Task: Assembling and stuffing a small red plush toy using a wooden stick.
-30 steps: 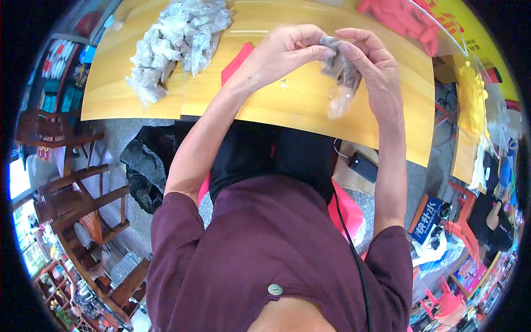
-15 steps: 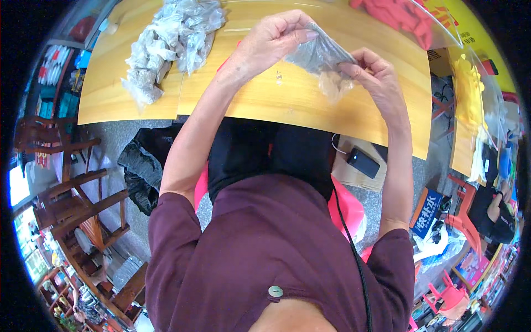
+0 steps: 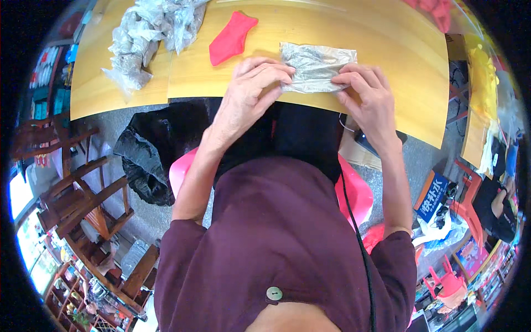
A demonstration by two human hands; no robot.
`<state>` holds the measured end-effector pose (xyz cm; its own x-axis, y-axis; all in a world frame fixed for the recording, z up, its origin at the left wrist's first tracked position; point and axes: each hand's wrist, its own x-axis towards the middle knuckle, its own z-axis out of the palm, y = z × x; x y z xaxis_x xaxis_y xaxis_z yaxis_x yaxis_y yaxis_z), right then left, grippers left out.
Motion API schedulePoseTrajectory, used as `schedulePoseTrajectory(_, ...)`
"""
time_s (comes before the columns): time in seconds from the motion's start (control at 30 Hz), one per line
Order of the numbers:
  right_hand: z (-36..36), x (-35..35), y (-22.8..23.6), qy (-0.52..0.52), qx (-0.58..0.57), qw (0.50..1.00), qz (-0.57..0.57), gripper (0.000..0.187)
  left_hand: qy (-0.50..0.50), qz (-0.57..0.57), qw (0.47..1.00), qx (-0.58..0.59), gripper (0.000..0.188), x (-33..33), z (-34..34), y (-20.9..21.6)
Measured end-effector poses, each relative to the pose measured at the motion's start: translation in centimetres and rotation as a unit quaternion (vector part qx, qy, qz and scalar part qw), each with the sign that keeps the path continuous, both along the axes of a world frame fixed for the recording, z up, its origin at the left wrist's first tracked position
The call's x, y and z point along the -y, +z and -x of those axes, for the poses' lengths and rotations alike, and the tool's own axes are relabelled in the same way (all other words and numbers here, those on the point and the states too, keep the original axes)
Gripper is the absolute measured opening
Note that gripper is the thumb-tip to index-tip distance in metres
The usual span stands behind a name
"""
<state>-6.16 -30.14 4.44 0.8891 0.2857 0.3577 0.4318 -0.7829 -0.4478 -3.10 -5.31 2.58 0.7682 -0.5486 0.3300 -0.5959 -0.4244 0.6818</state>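
Note:
A crumpled, see-through plastic bag (image 3: 316, 66) with something greyish in it or showing through lies flattened at the near edge of the wooden table (image 3: 188, 77). My left hand (image 3: 251, 91) has curled fingers gripping its left side. At its lower right, my right hand (image 3: 368, 97) pinches the film between thumb and fingers. Left of the bag and farther off lies a flat pinkish-red piece (image 3: 232, 40), perhaps cloth or foam. Beyond my left hand, a heap of similar filled plastic bags (image 3: 138, 44) covers the table's left side.
More red pieces (image 3: 434, 11) sit at the far right, with yellow ones (image 3: 484, 77) on a side surface. A black bag (image 3: 144, 160) stands below the table at left. Wooden chairs (image 3: 88, 193) are at the left, and a pink stool (image 3: 448, 285) at the lower right.
Both hands have come down and nearer, bringing the bag from a raised, stretched, slanting position to flat at the table edge. The pinkish-red piece, mostly hidden behind my left arm before, now shows.

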Motion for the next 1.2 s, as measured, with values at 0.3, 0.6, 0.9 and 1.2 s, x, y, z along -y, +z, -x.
schedulePoseTrajectory(0.3,-1.1,-0.1,0.3,-0.039,-0.062,0.996,-0.050,0.015,0.086,0.001,0.996,0.009,0.014,1.4,0.1,0.1)
schedulePoseTrajectory(0.6,-6.1,-5.1,-0.4,0.015,-0.006,1.000,-0.017,0.023,0.068,0.019,0.988,0.137,0.021,1.6,0.9,-1.1)
schedulePoseTrajectory(0.9,-6.7,-3.4,-0.4,0.060,-0.125,0.984,-0.112,0.016,0.103,0.048,0.987,0.117,0.028,2.4,1.4,-1.0)
schedulePoseTrajectory(1.2,-3.9,3.3,0.5,0.052,-0.234,0.840,-0.487,0.014,-0.015,0.062,0.975,0.212,0.029,9.1,0.0,2.6)
